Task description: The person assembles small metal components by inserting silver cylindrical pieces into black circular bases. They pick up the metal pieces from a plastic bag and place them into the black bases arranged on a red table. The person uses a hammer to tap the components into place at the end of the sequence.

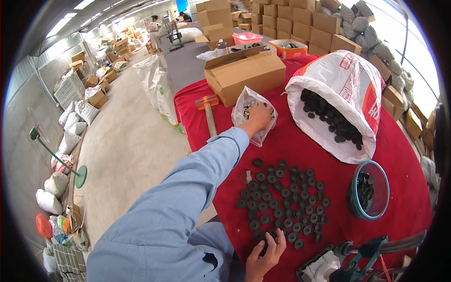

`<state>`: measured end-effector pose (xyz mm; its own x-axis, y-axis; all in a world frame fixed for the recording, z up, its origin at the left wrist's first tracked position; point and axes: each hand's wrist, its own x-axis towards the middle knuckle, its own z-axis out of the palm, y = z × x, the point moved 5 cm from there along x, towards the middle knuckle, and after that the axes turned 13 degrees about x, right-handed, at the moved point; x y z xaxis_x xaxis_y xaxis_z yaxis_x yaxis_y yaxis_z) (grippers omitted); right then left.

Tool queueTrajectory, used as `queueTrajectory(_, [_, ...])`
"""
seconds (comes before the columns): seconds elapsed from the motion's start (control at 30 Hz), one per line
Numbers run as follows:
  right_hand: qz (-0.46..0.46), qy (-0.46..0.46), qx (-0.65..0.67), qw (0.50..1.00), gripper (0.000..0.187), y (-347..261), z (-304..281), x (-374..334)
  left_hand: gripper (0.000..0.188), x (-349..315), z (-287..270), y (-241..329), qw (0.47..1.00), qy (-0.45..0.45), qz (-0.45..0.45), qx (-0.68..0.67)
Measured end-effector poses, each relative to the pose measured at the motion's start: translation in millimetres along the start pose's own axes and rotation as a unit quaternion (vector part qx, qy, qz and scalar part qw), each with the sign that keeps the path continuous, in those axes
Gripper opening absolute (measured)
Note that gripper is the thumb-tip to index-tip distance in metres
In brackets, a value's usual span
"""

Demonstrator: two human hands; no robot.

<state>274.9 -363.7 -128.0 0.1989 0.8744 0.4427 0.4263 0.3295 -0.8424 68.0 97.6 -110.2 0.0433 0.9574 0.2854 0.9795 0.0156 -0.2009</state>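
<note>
My left hand (259, 116) reaches far forward into a clear plastic bag (252, 96) of small metallic-looking pieces; its fingertips are hidden among them. Close to me, my right hand (267, 258) rests at the near edge of a spread of black round discs with centre holes (286, 197), fingers slightly bent and apart. Its fingertips meet the nearest discs, and I see nothing clearly gripped. The discs lie in loose rows on a red cloth (324, 183). Beyond them a white woven sack (345, 89) lies on its side, its mouth showing many black round pieces (331, 117).
A clear bowl (369, 190) with black pieces stands at right. A mallet (210, 115) lies left of the plastic bag, with an open cardboard box (246, 73) behind. A green metal hand press (371, 256) occupies the lower right corner. Stacked cartons (300, 23) line the back.
</note>
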Motion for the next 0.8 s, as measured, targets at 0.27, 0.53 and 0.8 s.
queueTrajectory(0.27, [0.009, 0.021, 0.002, 1.000, 0.028, 0, 1, -1, 0.032, 12, 28, -5, 0.998, 0.035, 0.019, -0.042])
queueTrajectory(0.53, [0.022, 0.030, 0.002, 0.999, 0.027, 6, 3, -4, 0.030, 9, 30, -7, 0.994, 0.095, 0.029, 0.037])
queueTrajectory(0.8, [0.028, 0.047, 0.000, 0.998, 0.026, 4, 1, 0, 0.027, 12, 19, 5, 0.996, 0.075, 0.013, -0.046])
